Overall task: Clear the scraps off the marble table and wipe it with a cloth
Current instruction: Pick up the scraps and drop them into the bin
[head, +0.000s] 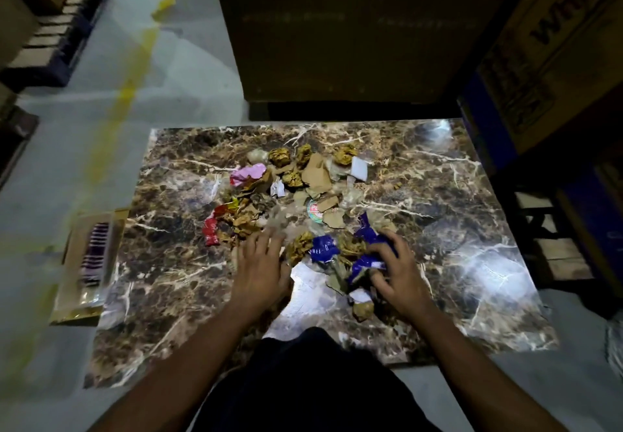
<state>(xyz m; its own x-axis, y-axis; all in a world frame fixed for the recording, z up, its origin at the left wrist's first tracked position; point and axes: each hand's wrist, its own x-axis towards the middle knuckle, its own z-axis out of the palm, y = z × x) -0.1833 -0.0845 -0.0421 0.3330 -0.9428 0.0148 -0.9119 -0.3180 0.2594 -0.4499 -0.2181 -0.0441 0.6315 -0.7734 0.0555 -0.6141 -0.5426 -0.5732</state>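
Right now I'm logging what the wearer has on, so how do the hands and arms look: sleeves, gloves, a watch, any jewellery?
Both the left hand and the right hand are bare, with no gloves. No ring, watch or bracelet shows. Both forearms are uncovered up to the bottom edge of the picture, so no sleeve is in view.
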